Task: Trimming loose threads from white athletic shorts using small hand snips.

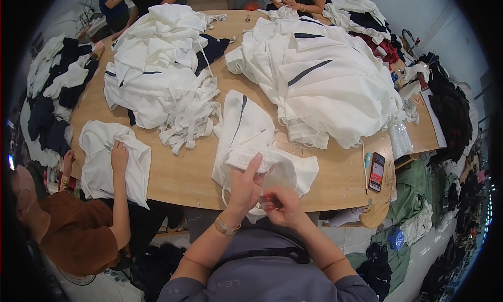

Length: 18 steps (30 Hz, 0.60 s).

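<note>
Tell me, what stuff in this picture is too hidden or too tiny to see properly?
- The small red thing in the right hand: head view, the fingers cover most of it, so its kind is unclear.
- The phone screen: too small to make out.
- The white garment under the left hand: bunched folds hide its shape.
- The table under the big white pile: covered by cloth.
- The picture's corners: black, cut off by the lens rim.

1. A wooden table (178, 176) carries the work.
2. A big heap of white garments (325, 77) lies on it.
3. Left of that heap: a second white pile (152, 66) and loose white strips (191, 118).
4. Below the heap, near the table's edge: a phone (376, 172).
</note>
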Tool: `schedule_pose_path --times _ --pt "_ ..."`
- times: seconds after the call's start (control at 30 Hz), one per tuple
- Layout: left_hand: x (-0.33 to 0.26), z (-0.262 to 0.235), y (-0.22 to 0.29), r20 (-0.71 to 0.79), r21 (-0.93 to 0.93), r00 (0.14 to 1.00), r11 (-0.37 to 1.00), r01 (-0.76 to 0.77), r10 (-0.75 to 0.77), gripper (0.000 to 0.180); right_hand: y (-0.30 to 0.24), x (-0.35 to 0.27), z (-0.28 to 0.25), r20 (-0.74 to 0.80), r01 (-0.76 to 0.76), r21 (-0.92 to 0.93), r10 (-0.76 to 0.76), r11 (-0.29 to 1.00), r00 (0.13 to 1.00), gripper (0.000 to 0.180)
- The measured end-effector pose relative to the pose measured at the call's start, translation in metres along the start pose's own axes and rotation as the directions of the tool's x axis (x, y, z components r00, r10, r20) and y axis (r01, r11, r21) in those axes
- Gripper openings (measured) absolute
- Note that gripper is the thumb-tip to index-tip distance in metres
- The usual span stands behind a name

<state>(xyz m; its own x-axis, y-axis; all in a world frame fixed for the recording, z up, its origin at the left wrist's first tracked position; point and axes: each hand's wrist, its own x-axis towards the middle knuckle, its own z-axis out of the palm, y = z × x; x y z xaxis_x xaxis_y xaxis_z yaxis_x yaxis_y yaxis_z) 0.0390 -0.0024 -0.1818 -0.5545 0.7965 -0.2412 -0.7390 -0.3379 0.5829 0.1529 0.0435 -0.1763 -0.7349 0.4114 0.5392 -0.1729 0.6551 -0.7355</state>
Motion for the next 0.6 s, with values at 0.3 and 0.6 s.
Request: schedule_pose_path --times 0.3,0.6 --pt "0.003 -0.005 -0.003 0.062 0.004 0.994 0.996 -0.087 0.087 0.029 0.026 0.002 -0.021 -0.252 -0.226 -0.257 0.161 0.939 0.954 0.023" --pt "-0.001 -0.002 -0.003 0.074 0.013 0.993 0.996 -0.093 0.091 0.026 0.027 0.011 -0.024 -0.155 -0.119 -0.491 0.048 0.863 0.987 0.025"
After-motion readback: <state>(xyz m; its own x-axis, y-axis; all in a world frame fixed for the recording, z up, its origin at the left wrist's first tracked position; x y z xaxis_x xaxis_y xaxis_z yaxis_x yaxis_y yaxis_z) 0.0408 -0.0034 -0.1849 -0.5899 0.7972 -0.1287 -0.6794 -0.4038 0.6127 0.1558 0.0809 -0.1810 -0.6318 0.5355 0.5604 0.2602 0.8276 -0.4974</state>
